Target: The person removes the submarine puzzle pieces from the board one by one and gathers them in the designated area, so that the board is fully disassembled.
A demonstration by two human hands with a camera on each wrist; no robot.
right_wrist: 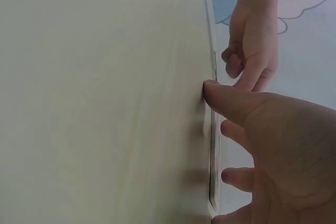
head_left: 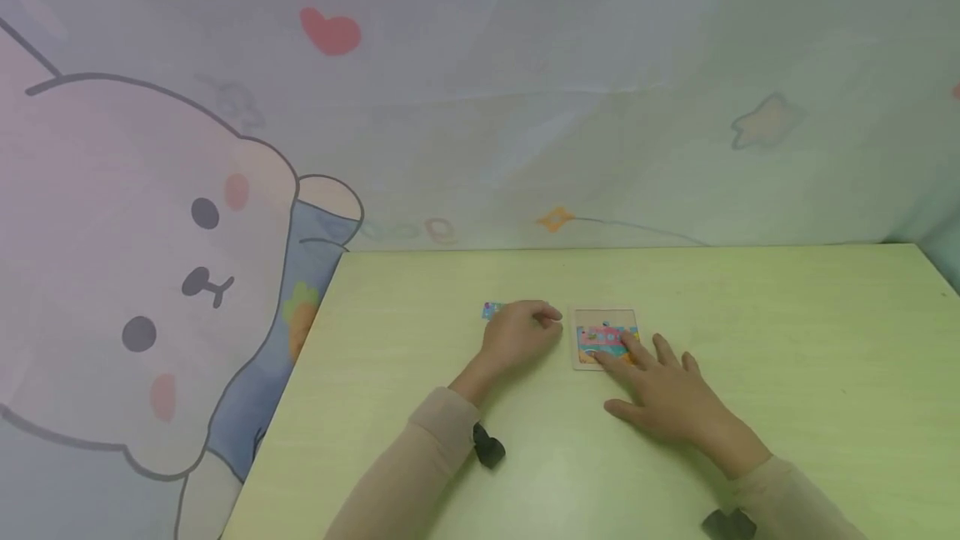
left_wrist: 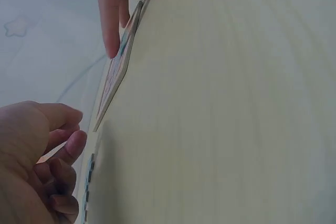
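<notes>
Shallow square puzzle tray [head_left: 604,317], flat on table [head_left: 787,315] between left hand [head_left: 521,333] and right hand [head_left: 671,394]. Lower part filled with colorful puzzle pieces [head_left: 611,337], top strip bare. Looks thin, light and stiff, probably wood or board; should slide easily on smooth table if pushed. Best held by outer rim, or steadied with light press from above. Pieces likely thin, light and stiff too, maybe a bit slick, not very fragile; best taken by edges, between thumb and fingertip. Could spill out if tipped.

Right hand: unclenched, with fingers fairly straight and spread wide. Reaches over near right part of tray, with two fingertips at filled part; touching or just above, cannot tell for each. Thumb off to one side, clear of tray in head view, low over table. Grips nothing.

Left hand: just left of tray, apart from it. Fingers curled in, thumb and index tips close together with small gap. No piece visible at fingertips in left wrist view, so apparently gripping nothing.

Loose pieces [head_left: 491,309] on table, partly hidden behind left hand; count not clear.

Farther out: pale sleeves [head_left: 442,419], dark wrist devices [head_left: 488,446], printed wall cloth [head_left: 600,107] behind table, with cartoon bear [head_left: 135,215] at left and red heart [head_left: 332,32] above.
</notes>
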